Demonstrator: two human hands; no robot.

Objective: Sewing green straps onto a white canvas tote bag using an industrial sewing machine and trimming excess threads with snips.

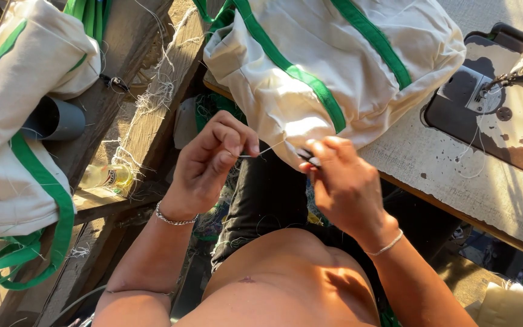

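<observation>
A cream cloth bag (358,60) with green trim hangs over the edge of the sewing table. My left hand (208,165) pinches a loose white thread (267,149) that runs taut to the bag's lower corner. Close to that corner, my right hand (341,181) grips a small dark cutting tool (310,158); its tip meets the thread right at the fabric. Both hands are just below the bag, above my lap.
The sewing machine's dark base and needle area (485,91) sit at the right on a worn white table (455,175). A pile of similar cream and green bags (19,133) lies at the left. A small bottle (105,177) rests on a wooden plank (134,121).
</observation>
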